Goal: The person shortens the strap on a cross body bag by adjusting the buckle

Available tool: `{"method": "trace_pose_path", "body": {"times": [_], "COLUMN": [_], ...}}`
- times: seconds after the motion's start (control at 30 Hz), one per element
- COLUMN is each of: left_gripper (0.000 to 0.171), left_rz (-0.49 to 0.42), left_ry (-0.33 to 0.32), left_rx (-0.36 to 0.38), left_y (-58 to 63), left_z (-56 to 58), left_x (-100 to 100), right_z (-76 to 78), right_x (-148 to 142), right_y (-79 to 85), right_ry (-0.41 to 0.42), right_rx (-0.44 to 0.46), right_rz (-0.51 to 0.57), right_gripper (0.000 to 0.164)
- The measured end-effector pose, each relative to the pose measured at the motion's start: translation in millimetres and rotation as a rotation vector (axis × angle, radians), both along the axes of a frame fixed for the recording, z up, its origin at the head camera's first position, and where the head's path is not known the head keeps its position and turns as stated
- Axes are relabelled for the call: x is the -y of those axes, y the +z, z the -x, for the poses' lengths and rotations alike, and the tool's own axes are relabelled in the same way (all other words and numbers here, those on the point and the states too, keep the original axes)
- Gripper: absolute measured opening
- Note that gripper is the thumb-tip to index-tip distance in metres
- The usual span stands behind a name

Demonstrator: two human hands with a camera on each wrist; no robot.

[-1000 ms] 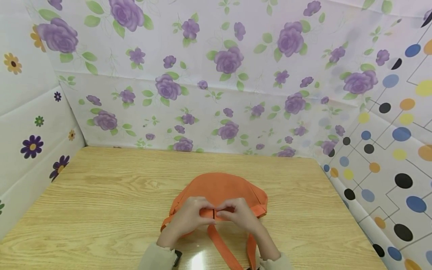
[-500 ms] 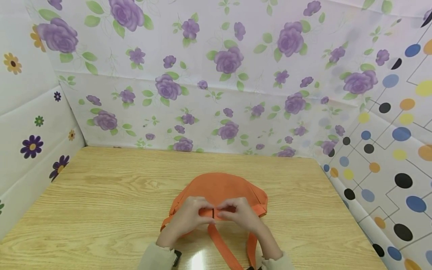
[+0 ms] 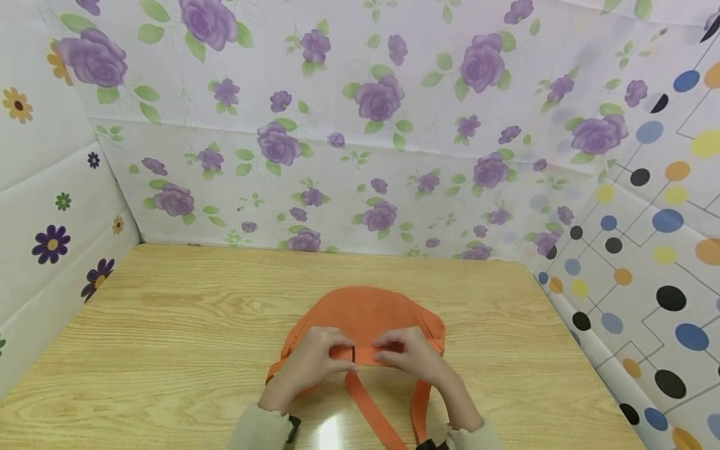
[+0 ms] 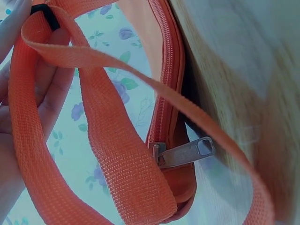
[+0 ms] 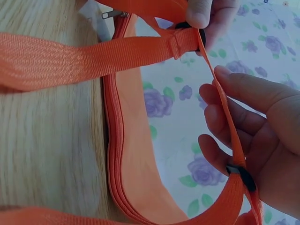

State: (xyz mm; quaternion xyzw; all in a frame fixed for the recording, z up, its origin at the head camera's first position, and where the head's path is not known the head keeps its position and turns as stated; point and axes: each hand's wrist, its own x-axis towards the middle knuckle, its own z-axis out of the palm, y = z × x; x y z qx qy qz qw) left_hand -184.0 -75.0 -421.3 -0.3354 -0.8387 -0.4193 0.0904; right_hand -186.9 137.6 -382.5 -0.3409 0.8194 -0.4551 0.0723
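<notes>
An orange waist bag (image 3: pixel 365 312) lies on the table with its webbing strap (image 3: pixel 368 355) stretched along the near side. My left hand (image 3: pixel 315 357) pinches the strap at a black slider (image 5: pixel 200 40); thumb and fingers sit on either side of it. To its right, my right hand (image 3: pixel 409 353) has the strap between thumb and curled fingers, as the right wrist view shows. A second black slider (image 5: pixel 242 176) is on the strap near the right palm. The left wrist view shows a loop of strap (image 4: pixel 115 145) in front of the bag's zipper with its metal pull (image 4: pixel 185 153).
Loose strap ends (image 3: pixel 371 409) trail toward the table's near edge, where a black buckle (image 3: pixel 427 445) partly shows. The wooden table (image 3: pixel 169 325) is bounded by a flowered sheet (image 3: pixel 337 156) behind and a dotted sheet (image 3: pixel 647 281) at right.
My right hand has slid right along the strap, away from the left hand, and more of the strap shows between them. The left hand stays nearly in place on the slider.
</notes>
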Motion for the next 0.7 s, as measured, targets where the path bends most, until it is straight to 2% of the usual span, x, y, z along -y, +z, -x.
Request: {"method": "trace_pose_path", "body": {"times": [0.4, 0.7], "left_gripper": [0.034, 0.030], "left_rz": [0.005, -0.011], "left_ry": [0.002, 0.001], "left_rx": [0.015, 0.019], "left_y": [1.0, 0.5], "left_z": [-1.4, -0.5], "left_x": [1.7, -0.2], "right_z": [0.3, -2.4], "right_x": [-6.1, -1.4], "right_y": [0.9, 5.9], "right_ry": [-0.015, -0.041], "right_rx": [0.037, 0.034], "right_rz": [-0.019, -0.035], "right_gripper": [0.013, 0.011]}}
